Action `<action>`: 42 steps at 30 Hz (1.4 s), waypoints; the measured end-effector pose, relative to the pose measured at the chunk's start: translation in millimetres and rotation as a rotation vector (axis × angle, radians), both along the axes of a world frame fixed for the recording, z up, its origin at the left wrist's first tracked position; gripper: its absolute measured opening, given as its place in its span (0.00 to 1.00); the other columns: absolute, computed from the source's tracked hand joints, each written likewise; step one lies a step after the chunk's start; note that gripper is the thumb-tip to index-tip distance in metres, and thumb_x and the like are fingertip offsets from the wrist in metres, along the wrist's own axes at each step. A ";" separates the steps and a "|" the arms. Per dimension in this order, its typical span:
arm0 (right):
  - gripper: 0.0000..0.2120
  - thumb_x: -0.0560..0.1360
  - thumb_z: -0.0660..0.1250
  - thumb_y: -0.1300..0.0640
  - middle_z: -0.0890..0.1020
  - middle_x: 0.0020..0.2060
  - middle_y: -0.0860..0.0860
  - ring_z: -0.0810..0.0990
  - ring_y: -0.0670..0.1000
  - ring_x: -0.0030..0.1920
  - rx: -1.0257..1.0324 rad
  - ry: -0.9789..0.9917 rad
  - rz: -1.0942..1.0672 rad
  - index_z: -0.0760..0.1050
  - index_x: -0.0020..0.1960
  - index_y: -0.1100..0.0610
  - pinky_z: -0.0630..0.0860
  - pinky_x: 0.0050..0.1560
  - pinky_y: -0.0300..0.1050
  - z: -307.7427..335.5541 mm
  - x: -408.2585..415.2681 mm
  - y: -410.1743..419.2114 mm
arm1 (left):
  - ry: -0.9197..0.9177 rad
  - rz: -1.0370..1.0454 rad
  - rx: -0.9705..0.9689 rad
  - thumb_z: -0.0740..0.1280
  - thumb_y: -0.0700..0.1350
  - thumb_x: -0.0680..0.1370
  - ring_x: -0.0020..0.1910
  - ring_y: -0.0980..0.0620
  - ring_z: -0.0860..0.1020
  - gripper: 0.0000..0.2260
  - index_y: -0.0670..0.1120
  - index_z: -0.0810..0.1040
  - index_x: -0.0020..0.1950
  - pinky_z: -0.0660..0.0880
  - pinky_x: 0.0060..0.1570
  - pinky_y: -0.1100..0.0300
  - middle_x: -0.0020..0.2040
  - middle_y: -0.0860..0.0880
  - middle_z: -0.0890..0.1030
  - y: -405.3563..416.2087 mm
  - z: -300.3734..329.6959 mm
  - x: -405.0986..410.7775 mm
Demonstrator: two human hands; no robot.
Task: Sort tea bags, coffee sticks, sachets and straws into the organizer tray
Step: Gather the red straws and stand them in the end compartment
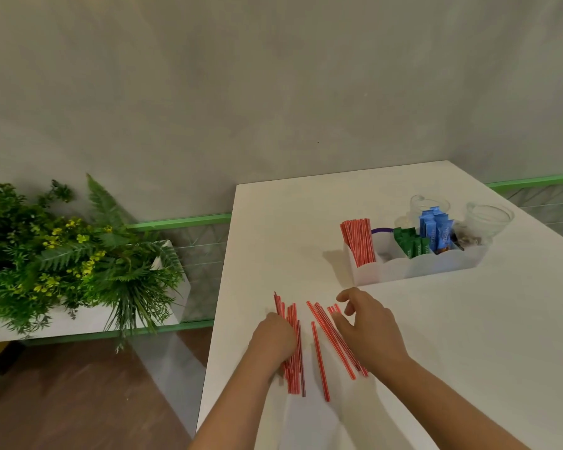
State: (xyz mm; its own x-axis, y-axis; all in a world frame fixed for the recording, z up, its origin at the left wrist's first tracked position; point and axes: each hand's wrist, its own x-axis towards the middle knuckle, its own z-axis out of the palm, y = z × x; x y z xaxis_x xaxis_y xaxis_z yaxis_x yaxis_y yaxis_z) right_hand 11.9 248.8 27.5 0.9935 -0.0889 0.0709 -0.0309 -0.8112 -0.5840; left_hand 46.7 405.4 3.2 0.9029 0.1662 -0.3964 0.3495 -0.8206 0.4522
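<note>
Two bare forearms reach in from the bottom edge over a white table. Left hand lies palm down on a bunch of red-and-white straws, fingers pressed together and flat on them, their tips hidden under the hand, so I cannot tell whether it grips any. Right hand hovers just beside it over a second, looser group of straws that fan out at a slant; its fingers are curled and slightly spread, the thumb apart from the forefinger, pinching nothing that I can see, though the palm covers some straw ends. One straw lies alone between the two groups. Farther back on the table stands the white tray with a scalloped front wall. Its leftmost compartment holds upright straws leaning a little left. The next compartment looks nearly bare, with something purple showing at its back. Green sticks stand in the one after that, then blue sticks just beside them, and small dark packets at the right end, too blurred to name. Two clear glass cups stand just behind the tray. Left of the table, well apart, a white planter full of green fronds and small yellow flowers sits by a grey wall.
</note>
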 end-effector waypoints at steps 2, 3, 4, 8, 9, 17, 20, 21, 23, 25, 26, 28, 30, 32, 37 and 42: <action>0.12 0.77 0.61 0.47 0.78 0.53 0.45 0.76 0.45 0.47 -0.044 0.066 0.003 0.71 0.59 0.49 0.74 0.57 0.45 -2.3 2.8 2.3 | -0.018 -0.005 -0.024 0.56 0.40 0.80 0.59 0.42 0.77 0.17 0.37 0.64 0.68 0.76 0.57 0.53 0.61 0.39 0.76 1.1 -2.0 1.9; 0.11 0.77 0.61 0.47 0.79 0.53 0.45 0.77 0.46 0.48 -0.070 0.097 0.009 0.72 0.58 0.49 0.75 0.56 0.44 -4.2 4.3 4.3 | -0.015 0.002 -0.023 0.56 0.40 0.80 0.59 0.42 0.77 0.18 0.37 0.63 0.69 0.75 0.57 0.53 0.62 0.39 0.76 3.0 -3.8 2.7; 0.11 0.77 0.61 0.46 0.79 0.52 0.46 0.78 0.46 0.48 -0.096 0.122 0.021 0.72 0.56 0.49 0.75 0.53 0.43 -6.6 5.9 7.3 | -0.023 0.004 -0.024 0.56 0.39 0.80 0.59 0.42 0.77 0.19 0.37 0.62 0.69 0.75 0.57 0.53 0.62 0.39 0.75 4.3 -4.4 3.7; 0.13 0.78 0.56 0.46 0.79 0.50 0.49 0.79 0.50 0.48 -0.233 0.155 0.105 0.72 0.54 0.53 0.74 0.50 0.44 -14.4 9.7 27.2 | 0.033 -0.020 0.059 0.63 0.38 0.77 0.56 0.45 0.79 0.22 0.37 0.60 0.69 0.76 0.49 0.56 0.58 0.42 0.79 11.8 -9.7 6.2; 0.15 0.78 0.55 0.45 0.79 0.50 0.50 0.79 0.51 0.49 -0.259 0.154 0.129 0.73 0.56 0.54 0.74 0.50 0.45 -17.3 11.1 34.3 | 0.039 -0.017 0.087 0.65 0.37 0.76 0.55 0.46 0.80 0.22 0.38 0.61 0.68 0.77 0.48 0.55 0.57 0.42 0.79 15.1 -10.3 5.8; 0.19 0.79 0.54 0.43 0.76 0.53 0.53 0.77 0.52 0.51 -0.624 0.230 0.221 0.70 0.58 0.57 0.69 0.45 0.45 -34.8 19.3 73.5 | -0.023 0.064 -0.180 0.58 0.36 0.74 0.50 0.39 0.80 0.11 0.44 0.68 0.55 0.79 0.50 0.44 0.51 0.41 0.80 31.4 -20.6 -2.8; 0.10 0.78 0.60 0.56 0.77 0.51 0.52 0.76 0.49 0.47 -0.716 0.269 0.269 0.73 0.57 0.57 0.66 0.38 0.41 -37.5 24.2 79.3 | -0.031 0.069 -0.221 0.58 0.36 0.74 0.51 0.40 0.80 0.10 0.45 0.69 0.53 0.78 0.48 0.49 0.51 0.41 0.80 34.1 -19.6 -8.5; 0.10 0.78 0.59 0.58 0.78 0.51 0.51 0.77 0.48 0.48 -0.711 0.291 0.273 0.73 0.57 0.58 0.66 0.38 0.41 -37.5 25.3 79.8 | -0.033 0.055 -0.216 0.60 0.35 0.73 0.50 0.42 0.80 0.10 0.46 0.69 0.53 0.77 0.46 0.52 0.52 0.42 0.80 34.0 -18.6 -10.3; 0.10 0.78 0.58 0.60 0.78 0.53 0.52 0.79 0.49 0.50 -0.667 0.306 0.251 0.72 0.58 0.58 0.67 0.40 0.40 -36.9 26.4 79.2 | -0.031 0.069 -0.227 0.60 0.35 0.74 0.49 0.44 0.79 0.10 0.47 0.68 0.52 0.76 0.45 0.55 0.52 0.42 0.79 33.2 -19.7 -12.4; 0.09 0.78 0.58 0.60 0.79 0.53 0.52 0.79 0.49 0.50 -0.623 0.313 0.234 0.71 0.58 0.59 0.67 0.41 0.40 -35.2 25.3 78.0 | -0.024 0.123 -0.296 0.57 0.36 0.75 0.50 0.44 0.79 0.09 0.46 0.69 0.53 0.78 0.50 0.53 0.53 0.42 0.79 32.1 -17.7 -14.9; 0.09 0.78 0.59 0.61 0.79 0.52 0.51 0.79 0.49 0.49 -0.602 0.318 0.232 0.71 0.57 0.58 0.67 0.41 0.40 -35.3 25.0 77.0 | -0.023 0.147 -0.326 0.55 0.37 0.76 0.52 0.43 0.78 0.09 0.45 0.70 0.54 0.78 0.52 0.52 0.53 0.41 0.78 31.5 -16.1 -16.2; 0.08 0.78 0.59 0.61 0.78 0.47 0.50 0.78 0.49 0.45 -0.531 0.327 0.227 0.71 0.57 0.58 0.67 0.40 0.39 -34.2 24.4 74.4 | -0.024 0.165 -0.361 0.53 0.37 0.76 0.51 0.43 0.79 0.11 0.44 0.70 0.55 0.77 0.48 0.54 0.53 0.42 0.77 29.8 -12.5 -18.9; 0.08 0.77 0.59 0.62 0.74 0.42 0.50 0.75 0.49 0.40 -0.458 0.341 0.222 0.71 0.56 0.58 0.66 0.36 0.38 -30.2 24.4 69.7 | -0.019 0.200 -0.449 0.52 0.36 0.76 0.44 0.45 0.77 0.12 0.43 0.69 0.55 0.74 0.39 0.56 0.50 0.41 0.76 25.8 -9.3 -20.6; 0.08 0.77 0.58 0.63 0.73 0.42 0.51 0.75 0.50 0.40 -0.407 0.341 0.230 0.71 0.56 0.58 0.66 0.33 0.38 -26.7 25.4 64.6 | 0.004 0.258 -0.548 0.51 0.35 0.77 0.37 0.47 0.74 0.10 0.43 0.69 0.54 0.71 0.32 0.59 0.45 0.42 0.75 20.7 -3.9 -21.7; 0.05 0.80 0.54 0.57 0.72 0.36 0.47 0.74 0.49 0.36 -0.144 0.268 0.230 0.67 0.46 0.55 0.65 0.32 0.40 -20.9 28.2 52.8 | 0.016 0.284 -0.736 0.51 0.37 0.79 0.31 0.47 0.76 0.10 0.42 0.70 0.46 0.75 0.27 0.61 0.39 0.41 0.78 9.0 9.7 -21.7; 0.12 0.81 0.50 0.50 0.75 0.40 0.48 0.75 0.49 0.38 -0.037 0.204 0.230 0.68 0.48 0.54 0.71 0.38 0.42 -11.8 25.1 48.1 | -0.002 0.247 -0.904 0.52 0.38 0.80 0.44 0.42 0.81 0.14 0.43 0.77 0.50 0.77 0.40 0.52 0.47 0.39 0.82 -11.4 13.6 -18.7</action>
